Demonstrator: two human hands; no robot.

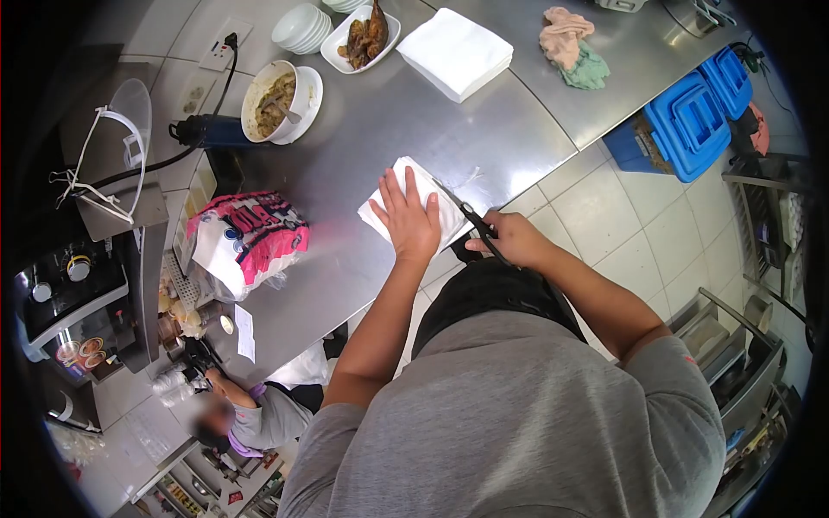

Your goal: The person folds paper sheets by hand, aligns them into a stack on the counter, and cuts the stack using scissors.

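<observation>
A small stack of white napkins lies near the front edge of the steel counter. My left hand rests flat on top of it, fingers spread. At the stack's right side, my right hand grips black-handled scissors, whose blades run along the edge of the stack toward the upper left. Whether the blades are parted is too small to tell. Thin white scraps lie on the metal just beyond the blades.
A pink-and-white plastic package stands left. Farther back are a food bowl, a dish of cooked food, a larger napkin stack and cloths. Blue lidded bins stand right; another person is lower left.
</observation>
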